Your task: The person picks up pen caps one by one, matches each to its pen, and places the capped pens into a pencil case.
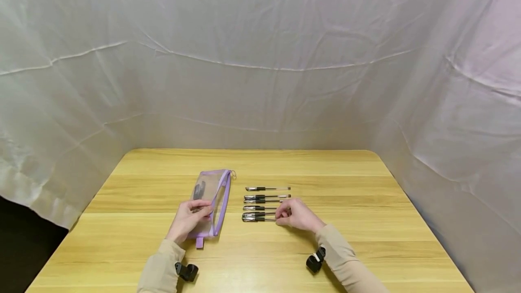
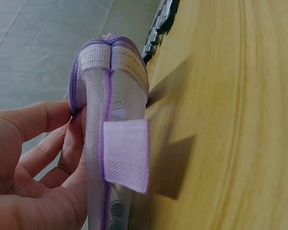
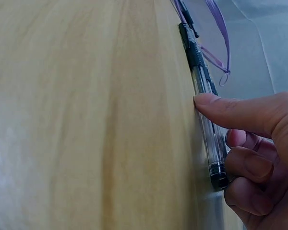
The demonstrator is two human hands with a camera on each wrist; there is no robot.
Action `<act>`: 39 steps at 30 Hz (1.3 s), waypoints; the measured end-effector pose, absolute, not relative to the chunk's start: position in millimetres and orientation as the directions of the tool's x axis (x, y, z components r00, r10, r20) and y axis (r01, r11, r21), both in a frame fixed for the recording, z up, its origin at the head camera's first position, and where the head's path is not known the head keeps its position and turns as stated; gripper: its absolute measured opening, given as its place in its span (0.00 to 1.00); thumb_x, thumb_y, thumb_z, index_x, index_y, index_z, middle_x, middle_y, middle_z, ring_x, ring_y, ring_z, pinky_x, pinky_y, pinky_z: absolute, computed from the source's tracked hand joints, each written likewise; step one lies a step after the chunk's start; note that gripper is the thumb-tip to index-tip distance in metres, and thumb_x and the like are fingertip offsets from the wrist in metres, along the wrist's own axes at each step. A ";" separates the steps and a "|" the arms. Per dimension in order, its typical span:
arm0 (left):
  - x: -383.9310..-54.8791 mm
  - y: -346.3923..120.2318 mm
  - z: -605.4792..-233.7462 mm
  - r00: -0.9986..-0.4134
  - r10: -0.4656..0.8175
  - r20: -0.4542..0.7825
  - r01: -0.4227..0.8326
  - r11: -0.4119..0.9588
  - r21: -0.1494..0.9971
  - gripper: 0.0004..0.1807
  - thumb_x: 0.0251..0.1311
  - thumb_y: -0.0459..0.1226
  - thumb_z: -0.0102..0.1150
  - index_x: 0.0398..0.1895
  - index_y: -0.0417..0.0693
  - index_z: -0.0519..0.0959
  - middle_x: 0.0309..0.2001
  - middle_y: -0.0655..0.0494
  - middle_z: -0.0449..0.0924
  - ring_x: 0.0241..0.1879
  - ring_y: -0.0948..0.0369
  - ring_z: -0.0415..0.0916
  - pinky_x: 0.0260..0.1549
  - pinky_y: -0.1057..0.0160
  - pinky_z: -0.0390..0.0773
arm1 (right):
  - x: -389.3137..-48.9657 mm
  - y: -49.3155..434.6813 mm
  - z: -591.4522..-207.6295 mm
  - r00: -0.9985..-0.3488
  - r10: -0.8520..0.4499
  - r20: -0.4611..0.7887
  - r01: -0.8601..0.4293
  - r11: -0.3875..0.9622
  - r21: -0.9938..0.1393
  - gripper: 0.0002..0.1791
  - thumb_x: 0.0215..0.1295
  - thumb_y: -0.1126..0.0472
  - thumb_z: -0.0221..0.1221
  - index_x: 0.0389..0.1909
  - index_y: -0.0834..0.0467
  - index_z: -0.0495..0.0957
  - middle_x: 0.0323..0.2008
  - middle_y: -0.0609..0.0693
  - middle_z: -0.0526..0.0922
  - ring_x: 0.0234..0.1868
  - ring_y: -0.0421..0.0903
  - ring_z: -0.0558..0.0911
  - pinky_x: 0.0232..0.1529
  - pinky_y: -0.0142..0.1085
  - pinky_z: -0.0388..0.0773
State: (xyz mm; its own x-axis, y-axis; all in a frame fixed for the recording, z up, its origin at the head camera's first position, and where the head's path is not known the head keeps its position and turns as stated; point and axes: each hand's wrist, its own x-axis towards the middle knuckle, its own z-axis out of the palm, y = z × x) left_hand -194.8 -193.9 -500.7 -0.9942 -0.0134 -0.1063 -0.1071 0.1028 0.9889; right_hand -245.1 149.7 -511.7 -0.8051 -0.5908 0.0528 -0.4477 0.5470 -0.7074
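My left hand pinches the opening edge of a translucent pencil pouch with purple trim. Its zipper side gapes towards the right, and a dark item shows inside through the clear wall. In the left wrist view the fingers curl at the lip of the pouch, beside its purple tab. On the right, my right hand is at the back ends of the nearest gel pens. The right wrist view has the thumb against the clear barrel of a gel pen, with curled fingers on its far side.
More black-and-clear gel pens lie in a row, the farthest pen set a little apart. A ring pull hangs at the pouch's far corner. Pale cloth stands behind and beside the wooden table.
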 end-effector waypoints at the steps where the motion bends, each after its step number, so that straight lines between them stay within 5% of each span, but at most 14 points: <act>1: -195.1 -193.6 -500.9 -0.994 -0.017 -0.108 -0.109 0.098 0.989 0.17 0.64 0.25 0.60 0.52 0.20 0.77 0.33 0.55 0.85 0.29 0.68 0.80 0.34 0.69 0.86 | -245.0 149.5 -512.0 -0.802 -0.594 0.063 -0.458 0.544 -0.703 0.06 0.54 0.68 0.71 0.33 0.60 0.86 0.26 0.42 0.78 0.26 0.31 0.70 0.28 0.24 0.72; 29: -194.5 -193.1 -501.1 -0.994 0.010 -0.111 -0.109 0.083 0.991 0.18 0.65 0.26 0.59 0.54 0.19 0.75 0.34 0.56 0.84 0.32 0.69 0.80 0.35 0.70 0.86 | -242.2 146.8 -510.7 -0.802 -0.587 0.110 -0.500 0.561 -0.660 0.03 0.57 0.66 0.70 0.33 0.58 0.87 0.24 0.41 0.79 0.25 0.30 0.70 0.29 0.25 0.71; 39: -195.8 -193.5 -505.8 -0.997 0.008 -0.078 -0.078 0.063 0.995 0.17 0.64 0.26 0.61 0.51 0.18 0.76 0.33 0.56 0.83 0.31 0.69 0.81 0.34 0.69 0.87 | -241.7 141.3 -502.7 -0.818 -0.575 -0.012 -0.398 0.582 -0.710 0.03 0.65 0.61 0.65 0.37 0.55 0.85 0.26 0.44 0.78 0.27 0.34 0.71 0.30 0.26 0.71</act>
State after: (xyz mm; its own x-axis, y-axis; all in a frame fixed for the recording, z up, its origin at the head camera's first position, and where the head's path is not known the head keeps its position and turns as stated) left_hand -195.8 -193.5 -505.8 -0.9969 0.0077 -0.0783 -0.0777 0.0633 0.9950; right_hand -241.7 141.3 -502.7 -0.8184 -0.5746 -0.0121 -0.3979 0.5817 -0.7095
